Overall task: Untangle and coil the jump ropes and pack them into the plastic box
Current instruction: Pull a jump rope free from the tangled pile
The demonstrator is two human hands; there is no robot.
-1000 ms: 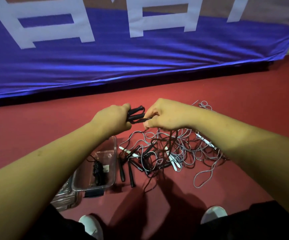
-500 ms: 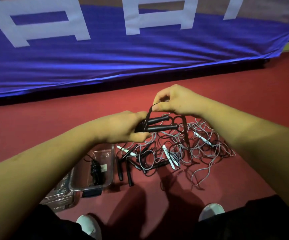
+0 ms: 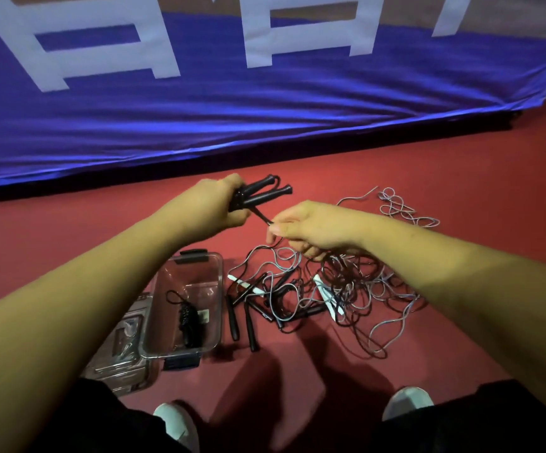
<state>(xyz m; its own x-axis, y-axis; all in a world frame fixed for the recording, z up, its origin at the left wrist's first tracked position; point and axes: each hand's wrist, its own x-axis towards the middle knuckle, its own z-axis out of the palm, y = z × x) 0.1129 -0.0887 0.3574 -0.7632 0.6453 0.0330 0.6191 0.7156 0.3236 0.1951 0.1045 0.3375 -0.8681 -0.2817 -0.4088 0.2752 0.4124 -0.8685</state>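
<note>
1. While most ropes lie in a tangle (image 3: 347, 295) on the red floor (image 3: 428, 158), the left hand (image 3: 213, 207) closes its grip around two black handles (image 3: 265, 191).
2. The right hand (image 3: 307, 230) pinches the black cord (image 3: 262, 217) leading from them.
3. The plastic box (image 3: 217, 282), just left of the tangle, holds one coiled rope (image 3: 189, 322).
4. The task looks early: nearly all untangling remains.

Left hand (image 3: 211, 206), right hand (image 3: 311, 228): curled.

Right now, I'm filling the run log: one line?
left hand grips black handles | right hand pinches black cord | plastic box: one rope
</note>
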